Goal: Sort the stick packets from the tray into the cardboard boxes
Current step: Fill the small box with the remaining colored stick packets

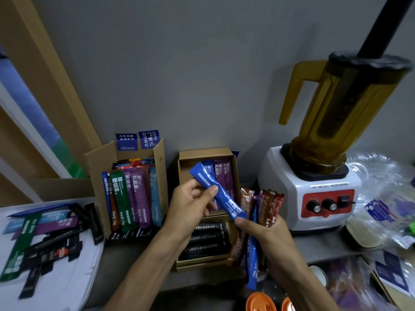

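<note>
While the left hand [190,205] pinches the upper half of the blue stick packet [221,194] between thumb and curled fingers, the right hand [269,234] grips a bundle of brown and blue packets [267,205], its thumb touching the blue packet's lower end. The packet's long axis runs diagonally, its top end over the open small cardboard box [233,153] just beyond the left hand, so the left hand looks better placed to drop it in.
</note>
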A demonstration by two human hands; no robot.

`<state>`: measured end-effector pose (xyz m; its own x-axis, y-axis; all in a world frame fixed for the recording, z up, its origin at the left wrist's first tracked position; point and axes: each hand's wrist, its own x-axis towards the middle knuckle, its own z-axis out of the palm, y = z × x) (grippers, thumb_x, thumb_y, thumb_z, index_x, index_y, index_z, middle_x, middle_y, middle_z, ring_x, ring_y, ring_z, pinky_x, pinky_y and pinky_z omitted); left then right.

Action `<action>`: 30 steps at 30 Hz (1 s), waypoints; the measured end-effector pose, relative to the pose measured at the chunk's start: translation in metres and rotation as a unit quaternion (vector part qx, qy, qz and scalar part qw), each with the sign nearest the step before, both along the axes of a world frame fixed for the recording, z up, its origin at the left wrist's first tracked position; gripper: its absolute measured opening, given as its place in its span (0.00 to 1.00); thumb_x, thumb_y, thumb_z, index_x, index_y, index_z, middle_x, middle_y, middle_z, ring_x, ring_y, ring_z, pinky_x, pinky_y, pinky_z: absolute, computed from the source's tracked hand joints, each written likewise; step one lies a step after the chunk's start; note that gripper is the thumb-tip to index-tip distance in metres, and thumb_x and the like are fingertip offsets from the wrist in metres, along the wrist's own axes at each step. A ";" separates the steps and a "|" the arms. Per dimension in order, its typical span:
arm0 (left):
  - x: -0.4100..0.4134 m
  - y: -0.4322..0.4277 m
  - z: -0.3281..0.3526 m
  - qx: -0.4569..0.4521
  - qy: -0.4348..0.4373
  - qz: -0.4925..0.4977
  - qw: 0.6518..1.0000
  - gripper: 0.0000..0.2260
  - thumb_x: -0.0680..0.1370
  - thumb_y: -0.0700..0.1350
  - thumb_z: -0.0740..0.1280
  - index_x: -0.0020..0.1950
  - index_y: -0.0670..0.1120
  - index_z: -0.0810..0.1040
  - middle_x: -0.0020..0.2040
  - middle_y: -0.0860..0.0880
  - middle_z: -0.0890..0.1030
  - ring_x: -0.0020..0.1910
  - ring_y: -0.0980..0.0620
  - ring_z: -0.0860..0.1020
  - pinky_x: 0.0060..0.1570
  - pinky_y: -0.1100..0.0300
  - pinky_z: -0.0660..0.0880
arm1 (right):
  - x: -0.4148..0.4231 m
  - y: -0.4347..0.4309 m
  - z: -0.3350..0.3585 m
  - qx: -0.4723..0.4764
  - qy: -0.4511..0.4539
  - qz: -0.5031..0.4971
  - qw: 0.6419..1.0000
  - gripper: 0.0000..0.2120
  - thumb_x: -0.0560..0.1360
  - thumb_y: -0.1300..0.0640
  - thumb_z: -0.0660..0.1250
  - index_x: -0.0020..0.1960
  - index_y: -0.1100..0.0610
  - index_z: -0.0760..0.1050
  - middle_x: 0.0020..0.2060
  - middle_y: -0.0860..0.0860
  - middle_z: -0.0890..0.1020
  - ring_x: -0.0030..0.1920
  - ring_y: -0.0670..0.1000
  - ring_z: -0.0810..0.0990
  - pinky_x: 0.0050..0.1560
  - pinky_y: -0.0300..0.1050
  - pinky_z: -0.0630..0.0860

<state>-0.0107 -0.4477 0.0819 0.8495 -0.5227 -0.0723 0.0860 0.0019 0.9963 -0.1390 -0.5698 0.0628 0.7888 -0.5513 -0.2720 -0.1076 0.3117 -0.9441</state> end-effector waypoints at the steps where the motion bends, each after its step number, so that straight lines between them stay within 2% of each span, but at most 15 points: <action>1: 0.001 0.001 -0.001 -0.010 0.025 -0.011 1.000 0.06 0.79 0.38 0.68 0.55 0.39 0.79 0.40 0.43 0.84 0.32 0.54 0.79 0.31 0.62 0.72 | 0.000 -0.001 -0.001 0.000 0.003 -0.004 1.000 0.15 0.70 0.67 0.74 0.56 0.60 0.80 0.46 0.59 0.87 0.47 0.61 0.87 0.49 0.58 0.82; 3: 0.003 0.005 -0.003 -0.006 0.040 -0.011 0.999 0.10 0.78 0.39 0.69 0.59 0.41 0.77 0.45 0.46 0.86 0.37 0.54 0.81 0.35 0.62 0.74 | -0.001 -0.003 -0.001 -0.008 0.013 -0.011 1.000 0.13 0.70 0.68 0.74 0.53 0.60 0.81 0.43 0.59 0.87 0.44 0.61 0.86 0.51 0.64 0.82; 4: 0.004 0.009 -0.004 0.028 -0.008 0.017 0.999 0.13 0.78 0.41 0.70 0.61 0.44 0.75 0.49 0.48 0.85 0.40 0.56 0.81 0.38 0.64 0.75 | -0.003 -0.005 -0.001 -0.018 0.021 -0.011 1.000 0.11 0.70 0.68 0.74 0.52 0.60 0.81 0.40 0.56 0.87 0.42 0.59 0.86 0.49 0.63 0.82; 5: 0.006 0.015 -0.004 0.086 -0.118 0.061 0.987 0.15 0.77 0.43 0.70 0.63 0.48 0.73 0.54 0.53 0.81 0.43 0.58 0.80 0.41 0.66 0.75 | -0.005 -0.007 0.000 -0.030 0.030 -0.006 0.999 0.10 0.71 0.68 0.74 0.51 0.60 0.80 0.37 0.54 0.87 0.39 0.55 0.86 0.46 0.59 0.84; 6: 0.008 0.022 0.000 0.154 -0.275 0.088 0.945 0.18 0.78 0.45 0.70 0.66 0.51 0.72 0.58 0.56 0.77 0.47 0.60 0.78 0.45 0.67 0.75 | -0.008 -0.009 0.001 -0.043 0.037 0.005 0.998 0.10 0.71 0.68 0.74 0.51 0.59 0.80 0.36 0.52 0.87 0.37 0.52 0.86 0.42 0.51 0.84; 8: 0.010 0.028 0.013 0.239 -0.529 -0.002 0.814 0.18 0.79 0.47 0.66 0.69 0.53 0.73 0.61 0.57 0.74 0.53 0.60 0.72 0.55 0.65 0.70 | -0.011 -0.012 0.002 -0.073 0.046 0.038 0.996 0.12 0.70 0.67 0.75 0.52 0.59 0.80 0.37 0.49 0.87 0.38 0.48 0.86 0.37 0.38 0.80; 9: 0.011 0.028 0.018 0.275 -0.559 -0.092 0.777 0.16 0.80 0.49 0.64 0.68 0.54 0.74 0.60 0.57 0.74 0.55 0.60 0.69 0.57 0.63 0.67 | -0.011 -0.013 0.003 -0.086 0.049 0.052 0.994 0.12 0.70 0.67 0.75 0.52 0.58 0.80 0.39 0.49 0.87 0.40 0.47 0.86 0.37 0.35 0.79; 11: 0.013 0.027 0.019 0.355 -0.506 -0.219 0.755 0.12 0.81 0.51 0.62 0.65 0.58 0.75 0.55 0.60 0.75 0.53 0.60 0.67 0.55 0.61 0.64 | -0.010 -0.013 0.006 -0.097 0.049 0.072 0.991 0.14 0.70 0.67 0.75 0.54 0.57 0.80 0.42 0.47 0.87 0.43 0.45 0.86 0.37 0.33 0.78; 12: 0.017 0.026 0.017 0.377 -0.474 -0.248 0.756 0.11 0.81 0.52 0.62 0.62 0.58 0.76 0.53 0.60 0.75 0.53 0.60 0.68 0.54 0.61 0.65 | -0.010 -0.014 0.008 -0.092 0.046 0.073 0.992 0.14 0.71 0.66 0.74 0.55 0.57 0.79 0.42 0.47 0.87 0.43 0.45 0.86 0.36 0.33 0.78; 14: 0.022 0.024 0.012 0.361 -0.424 -0.233 0.797 0.07 0.81 0.51 0.64 0.58 0.57 0.78 0.50 0.59 0.77 0.51 0.62 0.73 0.52 0.62 0.70 | -0.010 -0.016 0.009 -0.068 0.034 0.056 0.996 0.13 0.71 0.66 0.73 0.54 0.58 0.78 0.40 0.47 0.87 0.41 0.46 0.86 0.34 0.34 0.79; 16: 0.028 0.020 0.000 0.315 -0.362 -0.133 0.867 0.03 0.80 0.48 0.66 0.52 0.54 0.79 0.42 0.56 0.80 0.40 0.64 0.77 0.40 0.69 0.72 | -0.011 -0.018 0.009 -0.045 0.029 0.023 0.998 0.11 0.72 0.64 0.73 0.53 0.58 0.78 0.39 0.51 0.87 0.39 0.50 0.87 0.35 0.40 0.81; 18: 0.037 0.010 -0.018 0.304 -0.290 -0.014 0.907 0.04 0.80 0.46 0.67 0.46 0.51 0.77 0.35 0.54 0.79 0.33 0.62 0.78 0.34 0.68 0.75 | -0.013 -0.020 0.007 -0.035 0.032 0.000 0.999 0.10 0.72 0.63 0.73 0.52 0.57 0.78 0.41 0.55 0.87 0.39 0.53 0.87 0.36 0.45 0.81; 21: 0.049 -0.011 -0.043 0.323 -0.241 0.045 0.914 0.01 0.80 0.44 0.65 0.49 0.49 0.75 0.39 0.51 0.81 0.37 0.52 0.82 0.42 0.50 0.82 | -0.013 -0.017 0.007 -0.022 0.032 -0.002 0.999 0.09 0.72 0.64 0.73 0.52 0.58 0.78 0.37 0.52 0.87 0.37 0.51 0.87 0.33 0.42 0.80; 26: 0.055 -0.038 -0.048 0.340 -0.281 0.106 0.891 0.07 0.81 0.38 0.65 0.59 0.42 0.74 0.46 0.49 0.80 0.40 0.52 0.78 0.38 0.62 0.73 | -0.015 -0.014 0.010 -0.021 0.032 0.000 0.999 0.09 0.72 0.64 0.73 0.52 0.59 0.79 0.36 0.51 0.87 0.37 0.51 0.87 0.36 0.44 0.80; 30: 0.052 -0.038 -0.055 0.338 -0.315 0.105 0.881 0.18 0.79 0.39 0.67 0.66 0.43 0.66 0.57 0.43 0.78 0.49 0.48 0.82 0.43 0.61 0.80 | -0.017 -0.017 0.010 -0.017 0.033 -0.005 0.999 0.09 0.72 0.64 0.73 0.52 0.59 0.79 0.36 0.52 0.87 0.38 0.51 0.87 0.37 0.45 0.80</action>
<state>0.0417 -0.4862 0.0264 0.9051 -0.3677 0.2134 -0.4157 -0.6601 0.6257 -0.1563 -0.5867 0.0724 0.7639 -0.5692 -0.3040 -0.1670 0.2807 -0.9452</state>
